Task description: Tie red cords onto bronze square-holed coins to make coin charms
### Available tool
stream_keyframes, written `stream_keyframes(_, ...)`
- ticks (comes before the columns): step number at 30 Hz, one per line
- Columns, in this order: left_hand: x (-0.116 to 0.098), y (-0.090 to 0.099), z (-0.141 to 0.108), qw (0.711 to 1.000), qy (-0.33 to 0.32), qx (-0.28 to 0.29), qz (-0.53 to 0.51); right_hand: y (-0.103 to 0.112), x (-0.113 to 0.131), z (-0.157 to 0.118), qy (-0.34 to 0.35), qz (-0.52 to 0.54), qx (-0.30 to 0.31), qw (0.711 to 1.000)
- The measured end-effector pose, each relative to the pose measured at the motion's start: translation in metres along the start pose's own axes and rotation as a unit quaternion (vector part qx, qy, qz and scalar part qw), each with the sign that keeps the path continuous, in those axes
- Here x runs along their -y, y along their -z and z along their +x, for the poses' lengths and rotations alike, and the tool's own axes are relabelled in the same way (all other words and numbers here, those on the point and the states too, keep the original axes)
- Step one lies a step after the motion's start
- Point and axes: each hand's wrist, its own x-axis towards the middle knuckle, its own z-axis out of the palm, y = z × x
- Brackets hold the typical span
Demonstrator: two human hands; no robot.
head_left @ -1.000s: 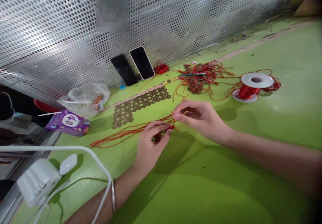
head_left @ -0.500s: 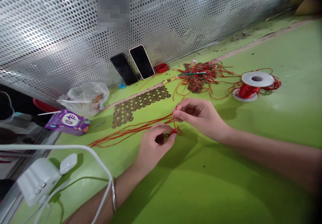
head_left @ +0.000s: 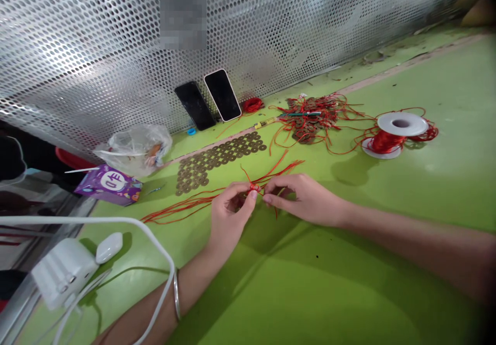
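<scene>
Between thumb and index finger, my left hand (head_left: 232,208) pinches a small knotted piece of red cord (head_left: 254,187). Just right of it, my right hand (head_left: 300,198) has its fingertips pressed together on a thin red strand that runs from the knot. A loose end sticks up above the knot and another hangs below my right fingertips. Long red cords (head_left: 182,208) lie on the green table behind both hands. Beyond them are rows of round, dark coins with holes (head_left: 228,151). Whether a coin sits inside my left fingers is hidden.
A red cord spool (head_left: 387,141) stands at right, beside a pile of corded coins (head_left: 310,120). Two phones (head_left: 222,95) lean on the perforated metal wall. A plastic bag (head_left: 135,149), purple carton (head_left: 110,185), white charger (head_left: 62,272) and white cable (head_left: 147,231) are at left.
My left hand has moved slightly up and left with the knot. My right hand has come down level with it, and the strand between them is shorter. The view has shifted slightly.
</scene>
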Motion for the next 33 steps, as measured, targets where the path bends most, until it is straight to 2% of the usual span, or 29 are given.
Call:
stream_keyframes(7, 0.0014, -0.001, -0.0007, 1.0, -0.008, -0.014, -0.005, 0.0034, 0.0026, -0.0004, 0.029, -0.031, 0.022, 0.999)
stream_keyframes(16, 0.004, -0.0003, 0.0011, 0.999, 0.008, -0.025, -0.035, 0.0045, 0.0028, 0.0003, 0.033, -0.087, 0.055, 0.994)
stream_keyframes(28, 0.006, -0.0002, 0.0001, 0.999, 0.012, -0.01, -0.049, 0.0053, 0.0035, 0.0001, 0.023, -0.15, 0.066, 0.986)
stream_keyframes(33, 0.0045, 0.001, -0.0001, 1.0, -0.005, 0.009, -0.013, 0.0035, 0.0027, -0.0017, 0.038, -0.166, 0.073, 0.983)
